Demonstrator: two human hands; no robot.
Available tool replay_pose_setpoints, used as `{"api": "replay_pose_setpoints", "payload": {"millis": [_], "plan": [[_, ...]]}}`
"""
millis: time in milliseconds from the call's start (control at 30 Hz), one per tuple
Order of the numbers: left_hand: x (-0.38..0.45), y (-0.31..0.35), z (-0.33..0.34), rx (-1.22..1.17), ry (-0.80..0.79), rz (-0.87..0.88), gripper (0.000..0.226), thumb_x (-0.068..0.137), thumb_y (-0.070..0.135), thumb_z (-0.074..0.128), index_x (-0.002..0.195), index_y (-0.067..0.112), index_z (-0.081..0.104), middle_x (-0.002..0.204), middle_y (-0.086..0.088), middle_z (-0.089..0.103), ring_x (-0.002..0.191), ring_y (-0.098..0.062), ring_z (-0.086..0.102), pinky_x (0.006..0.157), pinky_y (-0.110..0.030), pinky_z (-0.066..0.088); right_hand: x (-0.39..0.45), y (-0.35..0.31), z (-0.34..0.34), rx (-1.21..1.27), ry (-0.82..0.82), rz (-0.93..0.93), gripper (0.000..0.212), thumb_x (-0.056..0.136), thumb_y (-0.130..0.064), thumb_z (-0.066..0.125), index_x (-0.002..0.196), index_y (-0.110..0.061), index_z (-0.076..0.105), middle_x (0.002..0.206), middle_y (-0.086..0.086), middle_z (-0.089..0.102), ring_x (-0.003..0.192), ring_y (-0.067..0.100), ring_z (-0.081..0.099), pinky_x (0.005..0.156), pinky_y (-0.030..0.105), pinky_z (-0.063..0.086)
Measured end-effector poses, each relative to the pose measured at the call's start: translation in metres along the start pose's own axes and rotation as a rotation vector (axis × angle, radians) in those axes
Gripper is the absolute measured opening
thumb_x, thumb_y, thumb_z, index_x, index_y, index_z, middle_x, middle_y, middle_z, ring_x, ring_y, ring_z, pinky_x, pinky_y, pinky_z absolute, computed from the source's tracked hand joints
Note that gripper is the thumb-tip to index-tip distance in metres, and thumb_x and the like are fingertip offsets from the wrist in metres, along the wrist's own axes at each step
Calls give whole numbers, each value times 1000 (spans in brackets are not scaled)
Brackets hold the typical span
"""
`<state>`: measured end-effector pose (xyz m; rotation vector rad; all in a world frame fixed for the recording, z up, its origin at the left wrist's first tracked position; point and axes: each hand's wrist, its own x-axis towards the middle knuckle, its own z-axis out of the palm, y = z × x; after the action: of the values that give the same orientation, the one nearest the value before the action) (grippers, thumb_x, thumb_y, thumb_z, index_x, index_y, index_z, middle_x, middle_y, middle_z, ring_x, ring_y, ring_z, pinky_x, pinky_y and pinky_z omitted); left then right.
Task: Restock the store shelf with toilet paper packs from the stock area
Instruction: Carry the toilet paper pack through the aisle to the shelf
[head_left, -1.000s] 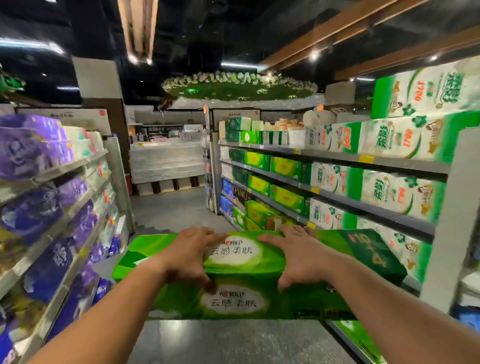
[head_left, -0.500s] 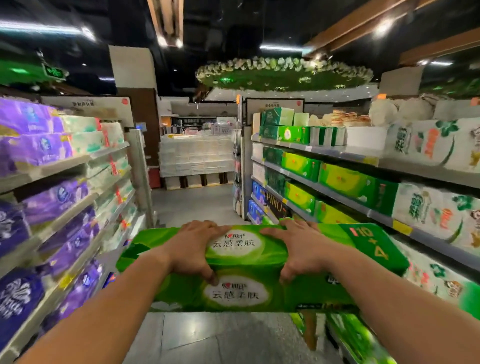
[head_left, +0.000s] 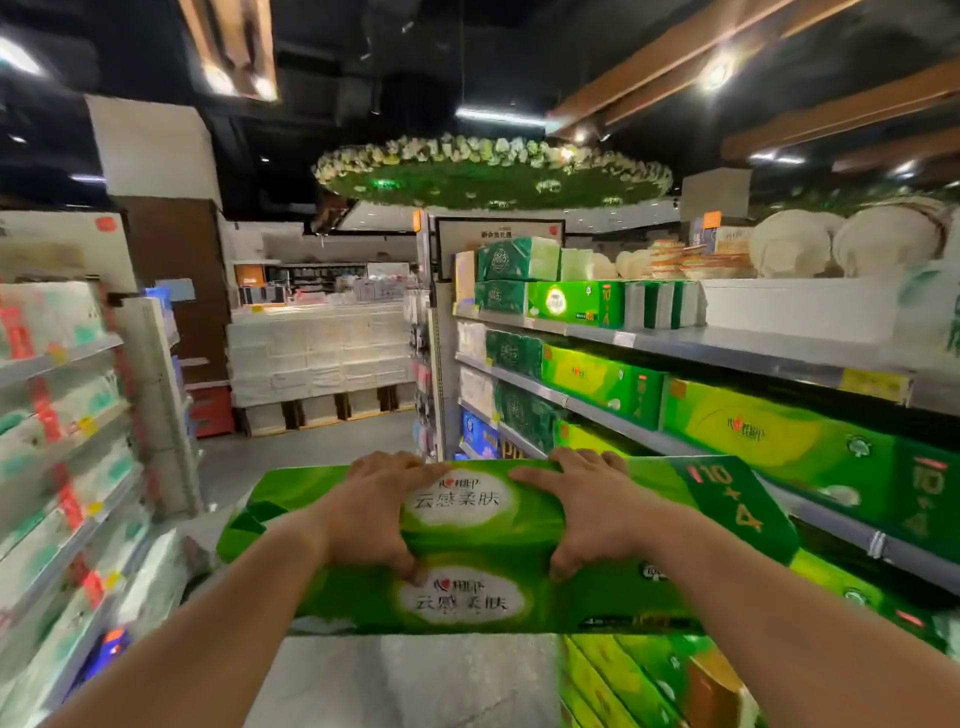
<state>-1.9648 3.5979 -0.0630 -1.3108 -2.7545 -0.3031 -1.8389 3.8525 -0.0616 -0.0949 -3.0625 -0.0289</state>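
Observation:
I carry a long green toilet paper pack (head_left: 467, 597) crosswise in front of me at about waist height. My left hand (head_left: 371, 512) grips its top left of the white label, fingers over the far edge and thumb on the near face. My right hand (head_left: 587, 512) grips the pack to the right of the label in the same way. The store shelf (head_left: 727, 348) on my right holds matching green packs (head_left: 779, 441) on its tiers.
A shelf unit (head_left: 62, 467) with pale and purple paper packs lines the left side of the aisle. The grey floor (head_left: 311, 447) runs ahead to a stack of white boxes (head_left: 317, 358) on pallets. More green packs (head_left: 634, 680) sit low at my right.
I have walked forward along the aisle with the pack; the right shelf's green packs and the aisle end are nearer. Both hands keep the same grip.

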Motion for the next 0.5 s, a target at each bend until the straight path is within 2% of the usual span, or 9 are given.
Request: {"api": "replay_pose_setpoints", "payload": {"millis": [200,267,333,500], "plan": [[182,-89,4,-49,59,102,120,62,51,89,157,49,16,155,13,26,144,-17,15,124,-53,7,167,65,-8,-48,63,75,119,62,-58,84,152,-56,6,163,4,14,151,33,8,121,60,-2],[254,-117,7,-88,86,151,120,60,52,90,156,49,18,153,14,30,142,-18,24,123,-55,16,223,95,-10,-86,108,96,119,61,-59,84,152,-56,7,162,4,17,149,32,11,121,60,1],[326,-139,5,-86,104,206,121,58,54,90,156,48,19,152,14,33,139,-18,29,122,-52,23,278,126,-16,-120,136,128,121,59,-61,83,152,-55,6,162,6,17,149,32,13,120,60,4],[499,-178,-19,1,231,308,121,59,56,90,157,48,19,153,11,34,139,-18,23,121,-47,17,402,202,-50,-160,204,202,119,61,-61,81,152,-55,6,162,7,17,148,32,13,120,59,4]]}}
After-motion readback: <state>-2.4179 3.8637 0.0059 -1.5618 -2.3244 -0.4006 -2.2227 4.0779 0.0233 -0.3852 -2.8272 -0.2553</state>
